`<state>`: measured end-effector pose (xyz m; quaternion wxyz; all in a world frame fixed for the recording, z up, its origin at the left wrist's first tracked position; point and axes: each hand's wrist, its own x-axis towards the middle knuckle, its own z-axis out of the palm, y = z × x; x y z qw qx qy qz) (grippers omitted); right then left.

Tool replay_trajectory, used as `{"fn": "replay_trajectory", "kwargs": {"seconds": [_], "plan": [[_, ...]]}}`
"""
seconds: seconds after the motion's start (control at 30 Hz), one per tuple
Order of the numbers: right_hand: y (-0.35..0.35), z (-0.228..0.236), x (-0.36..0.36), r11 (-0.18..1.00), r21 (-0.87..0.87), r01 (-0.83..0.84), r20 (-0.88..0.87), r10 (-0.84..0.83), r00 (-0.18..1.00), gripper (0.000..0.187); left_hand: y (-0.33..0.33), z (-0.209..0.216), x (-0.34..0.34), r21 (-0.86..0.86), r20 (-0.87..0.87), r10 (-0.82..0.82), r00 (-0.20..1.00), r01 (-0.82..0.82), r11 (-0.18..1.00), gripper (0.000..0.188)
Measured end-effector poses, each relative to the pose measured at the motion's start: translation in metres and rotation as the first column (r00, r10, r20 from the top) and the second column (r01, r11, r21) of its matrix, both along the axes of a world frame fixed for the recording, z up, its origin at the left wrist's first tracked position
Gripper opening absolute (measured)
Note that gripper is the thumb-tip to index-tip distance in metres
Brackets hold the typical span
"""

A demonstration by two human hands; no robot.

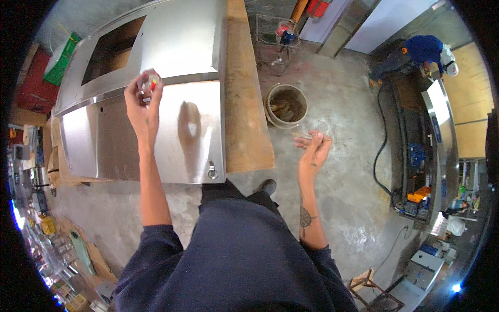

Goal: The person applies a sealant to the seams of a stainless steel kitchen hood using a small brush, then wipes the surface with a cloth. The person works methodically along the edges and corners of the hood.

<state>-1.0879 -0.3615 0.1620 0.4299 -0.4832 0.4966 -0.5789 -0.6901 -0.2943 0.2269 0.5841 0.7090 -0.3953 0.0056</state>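
Note:
My left hand is raised over the front of a large stainless steel cabinet. Its fingers curl round a small clear, round thing with red and yellow on it; its exact kind is unclear. The hand's shadow falls on the steel beside it. Out to the right, above the concrete floor, my right hand has thumb and fingers drawn together. A thin, pale shape near those fingertips is too blurred to name. A ring latch sits at the panel's near right corner.
The cabinet rests on a wooden tabletop. Beyond my right hand stands a bucket with dark contents. At the far right a person in a white helmet bends over a long metal unit. A black hose lies on the floor.

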Motion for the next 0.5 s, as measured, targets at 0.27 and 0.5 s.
{"fn": "replay_trajectory", "kwargs": {"seconds": [0.27,0.5], "plan": [[-0.006,0.035,-0.046,0.978,0.060,-0.199,-0.028,0.201,0.979,0.032,0.066,0.003,-0.155,0.145,-0.161,0.057,0.985,-0.034,0.989,0.053],[-0.037,0.106,0.025,0.821,-0.179,-0.542,0.115,0.565,0.817,0.015,0.039,0.013,-0.209,0.148,-0.198,-0.076,0.977,0.106,0.983,0.063]]}}
